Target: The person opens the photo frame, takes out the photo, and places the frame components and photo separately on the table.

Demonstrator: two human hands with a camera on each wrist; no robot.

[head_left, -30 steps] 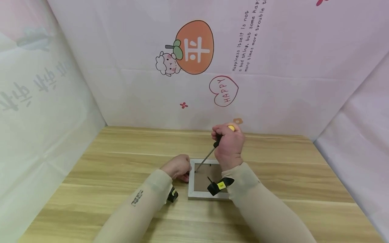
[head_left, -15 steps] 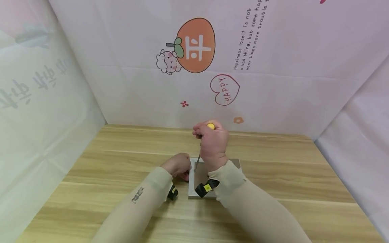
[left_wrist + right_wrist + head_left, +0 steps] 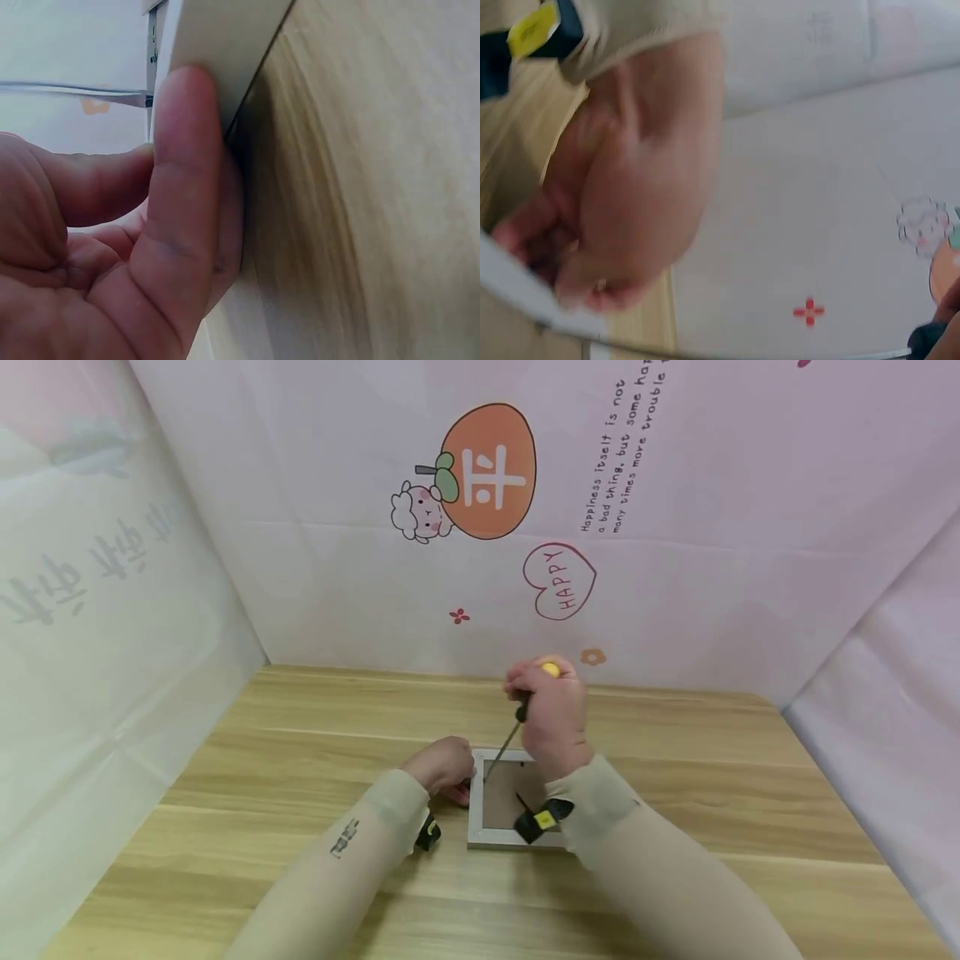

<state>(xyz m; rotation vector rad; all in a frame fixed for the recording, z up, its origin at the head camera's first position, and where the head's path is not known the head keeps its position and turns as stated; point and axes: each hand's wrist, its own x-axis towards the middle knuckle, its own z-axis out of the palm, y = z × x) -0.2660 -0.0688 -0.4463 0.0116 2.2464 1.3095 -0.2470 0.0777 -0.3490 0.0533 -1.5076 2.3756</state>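
Observation:
A white picture frame lies on the wooden table, its brown backing board facing up. My left hand grips the frame's left side; in the left wrist view the thumb is at the upper edge and a finger lies along the outer side. My right hand holds a screwdriver by its black and yellow handle. The metal shaft slants down to the left, its tip at a small dark tab on the inner left edge. My right forearm hides the frame's right part.
Another dark tab shows at the frame's top inner edge. A thin dark stand leg shows near the right wrist camera. The table meets a printed white cloth at the back, with cloth on both sides.
My right hand swung left with the screwdriver, then back right, so the shaft slants again. The tip stays at the frame's inner left edge. My left hand keeps its hold.

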